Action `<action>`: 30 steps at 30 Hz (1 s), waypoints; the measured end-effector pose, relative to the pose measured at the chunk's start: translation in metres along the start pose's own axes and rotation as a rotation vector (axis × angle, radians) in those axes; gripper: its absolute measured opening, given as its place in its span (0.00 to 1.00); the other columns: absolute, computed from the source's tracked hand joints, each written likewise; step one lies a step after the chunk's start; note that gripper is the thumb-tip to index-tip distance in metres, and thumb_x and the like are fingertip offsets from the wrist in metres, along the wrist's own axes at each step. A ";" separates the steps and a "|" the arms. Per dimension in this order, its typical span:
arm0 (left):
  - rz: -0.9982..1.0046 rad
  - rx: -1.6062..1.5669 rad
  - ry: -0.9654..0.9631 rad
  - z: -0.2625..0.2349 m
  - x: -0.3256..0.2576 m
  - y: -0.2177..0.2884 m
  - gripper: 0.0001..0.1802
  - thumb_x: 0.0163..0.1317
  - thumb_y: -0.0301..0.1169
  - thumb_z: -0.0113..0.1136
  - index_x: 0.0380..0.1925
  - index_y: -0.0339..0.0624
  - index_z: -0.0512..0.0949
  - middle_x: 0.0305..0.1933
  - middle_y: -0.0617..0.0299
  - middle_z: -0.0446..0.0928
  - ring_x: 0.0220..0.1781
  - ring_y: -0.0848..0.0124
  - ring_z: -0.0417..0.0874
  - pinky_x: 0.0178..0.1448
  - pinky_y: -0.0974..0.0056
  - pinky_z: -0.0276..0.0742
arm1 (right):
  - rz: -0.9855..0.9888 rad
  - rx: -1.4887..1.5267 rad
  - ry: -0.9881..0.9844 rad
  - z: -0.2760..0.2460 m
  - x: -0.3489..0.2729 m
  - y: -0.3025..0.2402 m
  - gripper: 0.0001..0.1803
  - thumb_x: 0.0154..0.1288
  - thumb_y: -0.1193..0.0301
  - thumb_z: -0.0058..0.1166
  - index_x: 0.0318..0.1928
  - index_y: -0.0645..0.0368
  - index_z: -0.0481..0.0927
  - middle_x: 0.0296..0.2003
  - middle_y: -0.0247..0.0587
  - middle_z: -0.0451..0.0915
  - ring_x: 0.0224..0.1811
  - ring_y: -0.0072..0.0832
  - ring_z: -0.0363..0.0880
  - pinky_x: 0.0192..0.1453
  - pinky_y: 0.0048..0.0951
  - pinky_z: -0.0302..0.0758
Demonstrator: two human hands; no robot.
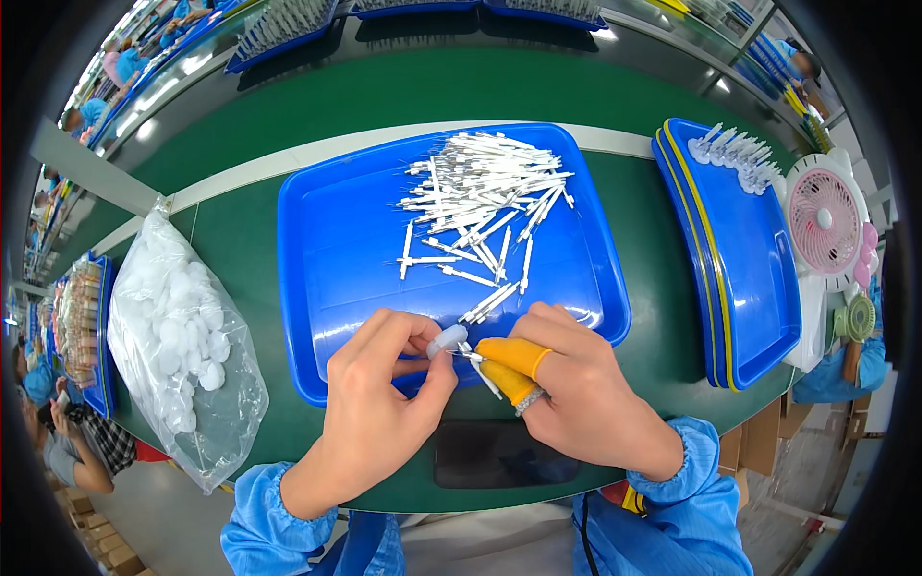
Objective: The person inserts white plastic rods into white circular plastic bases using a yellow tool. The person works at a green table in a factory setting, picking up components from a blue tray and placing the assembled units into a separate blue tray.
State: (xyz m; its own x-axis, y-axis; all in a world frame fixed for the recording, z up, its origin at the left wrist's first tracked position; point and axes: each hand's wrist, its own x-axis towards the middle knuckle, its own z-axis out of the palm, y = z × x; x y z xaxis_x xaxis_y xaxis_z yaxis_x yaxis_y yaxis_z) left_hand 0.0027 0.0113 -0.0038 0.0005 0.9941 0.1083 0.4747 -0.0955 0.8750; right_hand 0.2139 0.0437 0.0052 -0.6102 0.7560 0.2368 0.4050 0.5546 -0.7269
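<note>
Above the near edge of a blue tray [336,240], my two hands meet. Between thumb and fingers, my left hand [365,398] pinches a small translucent whitish plastic piece [447,340]. Yellow finger covers sit on the thumb and index finger of my right hand [591,394], which grips a thin white stick [487,380] with a metal end beside that piece. Whether the two parts touch is too small to tell. A heap of similar white sticks with thin metal ends [490,182] lies in the tray, with several loose ones nearer my hands.
A transparent bag of whitish plastic pieces [187,326] lies at left. On the right, stacked blue and yellow trays [744,278] carry upright assembled pieces [735,154], beside a pink-and-white fan [824,219]. A dark flat rectangular object [499,459] lies by the table's near edge. Other people work in the background.
</note>
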 end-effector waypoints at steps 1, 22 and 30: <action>-0.016 -0.009 -0.005 0.000 0.000 0.001 0.06 0.65 0.17 0.69 0.40 0.30 0.81 0.40 0.52 0.83 0.40 0.62 0.92 0.46 0.60 0.95 | -0.005 0.000 -0.017 0.001 0.001 0.001 0.24 0.43 0.87 0.61 0.47 0.75 0.86 0.40 0.50 0.78 0.46 0.48 0.78 0.50 0.45 0.76; 0.162 0.104 0.023 0.004 -0.010 -0.002 0.10 0.59 0.17 0.71 0.41 0.34 0.82 0.37 0.53 0.81 0.33 0.59 0.89 0.37 0.61 0.86 | 0.002 -0.010 0.137 0.024 -0.004 -0.007 0.21 0.42 0.85 0.63 0.43 0.73 0.86 0.35 0.47 0.77 0.39 0.46 0.77 0.44 0.45 0.75; 0.076 0.083 0.004 0.004 -0.008 -0.002 0.09 0.64 0.14 0.66 0.44 0.29 0.82 0.43 0.52 0.81 0.42 0.60 0.91 0.46 0.60 0.93 | 0.041 -0.065 0.117 0.009 0.010 0.009 0.22 0.46 0.87 0.61 0.46 0.69 0.88 0.36 0.49 0.79 0.41 0.48 0.78 0.44 0.46 0.74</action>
State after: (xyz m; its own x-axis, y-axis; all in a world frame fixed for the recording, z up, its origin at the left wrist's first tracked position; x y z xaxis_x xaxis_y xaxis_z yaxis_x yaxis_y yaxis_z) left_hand 0.0050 0.0041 -0.0078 0.0356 0.9839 0.1750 0.5444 -0.1659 0.8222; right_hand 0.2050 0.0531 -0.0050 -0.5100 0.8118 0.2845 0.4731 0.5409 -0.6954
